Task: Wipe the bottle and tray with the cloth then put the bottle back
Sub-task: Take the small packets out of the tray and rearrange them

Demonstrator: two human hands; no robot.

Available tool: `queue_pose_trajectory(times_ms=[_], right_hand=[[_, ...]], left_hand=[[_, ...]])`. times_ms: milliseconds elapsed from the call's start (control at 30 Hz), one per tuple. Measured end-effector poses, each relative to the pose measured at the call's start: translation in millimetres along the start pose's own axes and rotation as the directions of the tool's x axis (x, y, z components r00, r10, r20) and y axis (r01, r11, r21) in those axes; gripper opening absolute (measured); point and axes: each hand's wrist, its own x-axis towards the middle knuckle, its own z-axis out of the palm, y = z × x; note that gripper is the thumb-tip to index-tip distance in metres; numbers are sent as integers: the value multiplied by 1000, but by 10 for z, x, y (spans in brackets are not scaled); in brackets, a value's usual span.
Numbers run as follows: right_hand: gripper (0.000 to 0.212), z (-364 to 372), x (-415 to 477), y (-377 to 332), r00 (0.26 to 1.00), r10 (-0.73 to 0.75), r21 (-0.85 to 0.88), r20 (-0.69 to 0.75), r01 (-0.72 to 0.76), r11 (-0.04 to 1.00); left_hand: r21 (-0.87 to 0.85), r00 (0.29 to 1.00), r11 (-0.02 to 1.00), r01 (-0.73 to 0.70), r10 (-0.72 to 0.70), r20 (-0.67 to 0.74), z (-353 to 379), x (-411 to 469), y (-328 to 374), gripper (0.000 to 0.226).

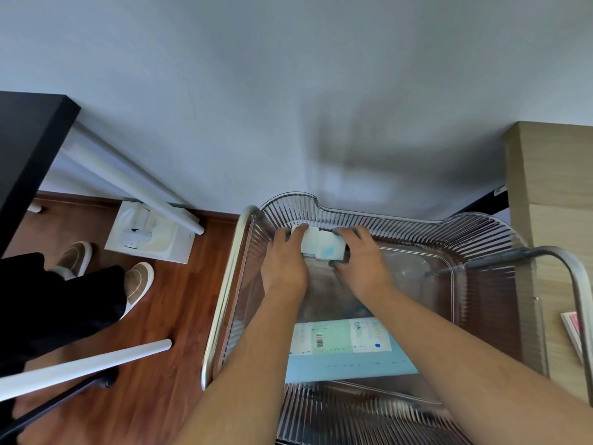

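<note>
A clear ribbed tray (449,234) sits on top of a chrome-framed cart (224,284) against the wall. At the tray's far left end, both my hands hold a small white bottle (322,247) with a pale blue patch, lying sideways just above the tray floor. My left hand (284,264) wraps its left end with fingers over the top. My right hand (361,261) grips the right end, where something dark grey shows under the fingers. I cannot make out the cloth clearly.
A light blue box (346,351) with a barcode label lies in the tray under my forearms. A wooden cabinet (552,200) stands right of the cart. On the left are a person's legs and tan shoes (136,281), a white box (150,234), white table legs and a black tabletop.
</note>
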Motion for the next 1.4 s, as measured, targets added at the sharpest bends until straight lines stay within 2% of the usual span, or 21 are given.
queue_pose_trajectory(times_ms=[200,333,433,500,600,700,800,867,933,1033,1100,1167,1233,1300,1400], right_hand=[[68,23,-17,-25,999,41,28,-9,-40,999],[72,-58,-81,-92,998,70,26,2,-70,997],[65,-294,-219,-204,997,83,72,-5,-82,994],[57,-539,-360,-304,997,67,126,-42,-61,990],[46,-1057,-706,-409,988,-4,147,-154,27,989],[39,-1650,-1149,-342,947,-50,161,-319,106,981],[37,-2220,-1584,-71,894,28,166,-446,52,985],[35,-2480,-1797,196,892,114,170,-437,-42,985],[32,-2695,-1991,521,892,204,161,-403,-150,976],[33,-2901,-2148,978,897,289,52,-335,-288,956],[37,-2967,-2174,1216,907,318,-34,-275,-340,940],[44,-2985,-2135,1370,916,345,-153,-203,-378,913],[50,-2992,-2079,1476,926,349,-245,-144,-375,894],[54,-2974,-2007,1544,937,335,-296,-101,-350,889],[57,-2918,-1905,1594,948,304,-385,-89,-314,868]], left_hand=[[-48,1000,998,29,-29,-4,-7,-1,15,48],[23,999,1000,-2,1,36,-95,-48,78,57],[76,999,996,-40,38,25,-259,-217,200,60],[93,996,991,-94,92,20,-407,-391,309,59],[8,971,971,-238,238,-21,-670,-704,574,53],[-111,905,899,-424,414,-100,-861,-1002,1008,45],[-173,811,793,-584,579,-79,-888,-1291,1570,41],[-161,733,723,-672,680,0,-789,-1442,1923,41],[-80,645,654,-753,756,111,-617,-1577,2263,44],[120,557,551,-826,766,320,-298,-1683,2639,50],[271,520,444,-854,733,438,-103,-1712,2803,55],[395,516,345,-852,686,513,53,-1710,2892,61],[468,541,304,-830,640,545,180,-1709,2953,62],[483,569,326,-813,621,539,261,-1696,2993,54],[421,597,426,-801,616,513,328,-1654,3047,44]])
